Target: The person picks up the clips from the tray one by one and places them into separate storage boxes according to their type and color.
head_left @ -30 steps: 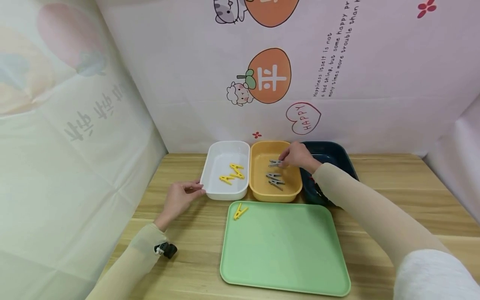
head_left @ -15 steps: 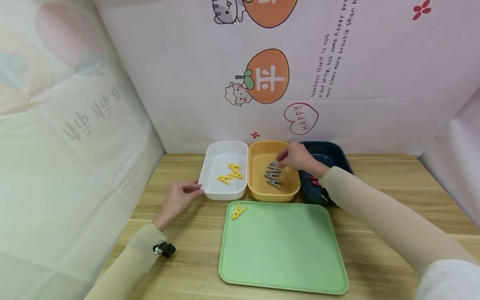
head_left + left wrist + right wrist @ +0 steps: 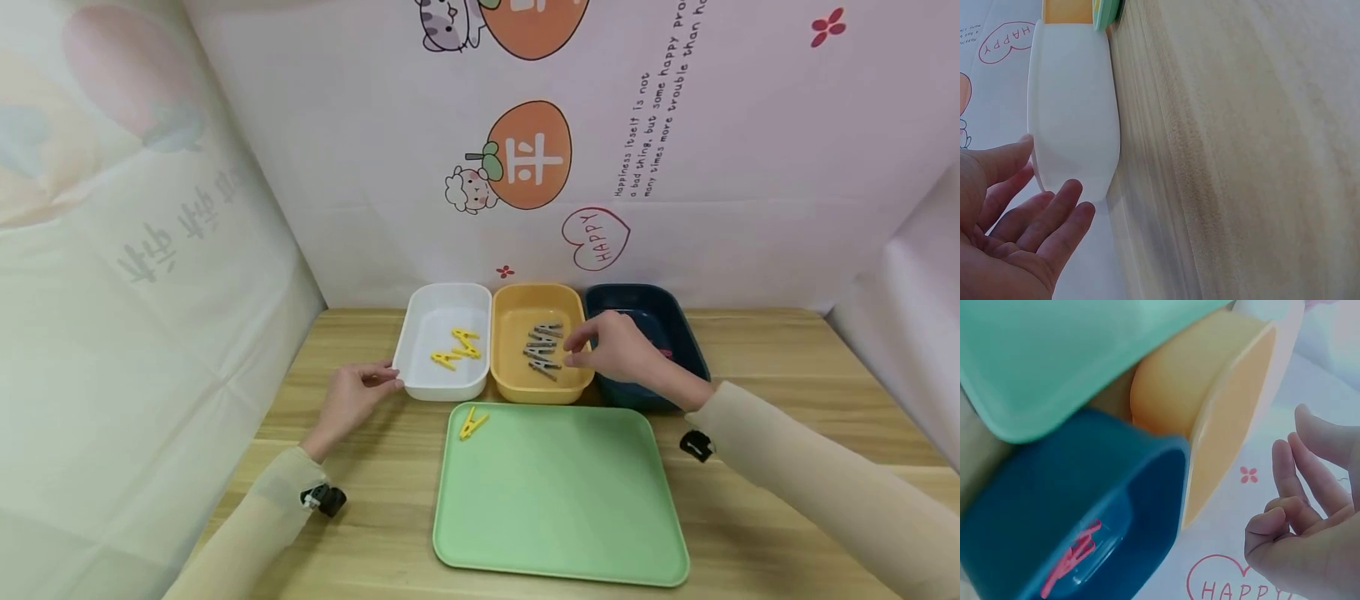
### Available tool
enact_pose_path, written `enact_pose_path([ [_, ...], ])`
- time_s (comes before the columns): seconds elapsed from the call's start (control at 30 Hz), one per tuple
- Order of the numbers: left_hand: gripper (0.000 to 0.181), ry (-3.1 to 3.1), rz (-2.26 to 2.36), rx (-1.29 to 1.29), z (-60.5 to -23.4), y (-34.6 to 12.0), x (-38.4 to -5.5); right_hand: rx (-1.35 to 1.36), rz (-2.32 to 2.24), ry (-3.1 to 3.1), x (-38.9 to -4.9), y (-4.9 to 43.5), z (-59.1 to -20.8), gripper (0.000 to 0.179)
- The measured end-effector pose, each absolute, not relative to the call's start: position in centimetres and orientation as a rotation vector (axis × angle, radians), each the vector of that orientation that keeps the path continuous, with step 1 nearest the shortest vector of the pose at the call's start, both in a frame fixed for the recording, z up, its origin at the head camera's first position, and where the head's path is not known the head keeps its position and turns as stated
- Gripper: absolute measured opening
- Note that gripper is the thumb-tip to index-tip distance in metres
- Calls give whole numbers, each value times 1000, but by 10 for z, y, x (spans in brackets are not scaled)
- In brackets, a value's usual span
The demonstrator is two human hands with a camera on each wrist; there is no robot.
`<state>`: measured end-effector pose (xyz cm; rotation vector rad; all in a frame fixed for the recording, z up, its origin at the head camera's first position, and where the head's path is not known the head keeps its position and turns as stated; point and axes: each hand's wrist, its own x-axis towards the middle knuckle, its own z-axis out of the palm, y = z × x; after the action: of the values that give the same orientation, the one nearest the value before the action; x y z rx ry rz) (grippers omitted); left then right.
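Observation:
My left hand (image 3: 354, 404) has its thumb and fingers, relaxed, against the near left corner of the white box (image 3: 1075, 94), which holds three yellow clothespins (image 3: 458, 348). Over the right rim of the yellow-orange box (image 3: 517, 385), my right hand (image 3: 618, 350) hovers with nothing between its fingers; its thumb and fingertips stand apart in the right wrist view. Just left of those fingertips, several grey clothespins (image 3: 542, 350) lie in a staggered column inside that box. A single yellow clothespin (image 3: 472, 423) rests on the far left corner of the green tray (image 3: 558, 500).
A dark blue box (image 3: 678, 333) with red clothespins (image 3: 1072, 556) in it adjoins the yellow-orange one on the right, partly covered by my right hand. The three boxes stand in a row against a printed cloth backdrop (image 3: 360, 208) on a wooden table (image 3: 772, 358).
My right hand has let go of a grey clothespin, which now lies at the top of the column, and has moved right and nearer. My left hand stays at the white box.

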<state>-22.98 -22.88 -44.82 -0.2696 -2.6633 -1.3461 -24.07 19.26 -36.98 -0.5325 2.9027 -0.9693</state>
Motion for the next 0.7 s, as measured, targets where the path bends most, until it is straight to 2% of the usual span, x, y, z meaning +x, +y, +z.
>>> enact_pose_path([
  [0.17,18,-2683,-1322,-278,-447,-229,-229,-542,-1006,2949,-217,198,-375,8],
  [0.7,19,-2696,-1303,-270,-445,-230,-228,-547,-1046,2927,-161,211,-396,10],
])
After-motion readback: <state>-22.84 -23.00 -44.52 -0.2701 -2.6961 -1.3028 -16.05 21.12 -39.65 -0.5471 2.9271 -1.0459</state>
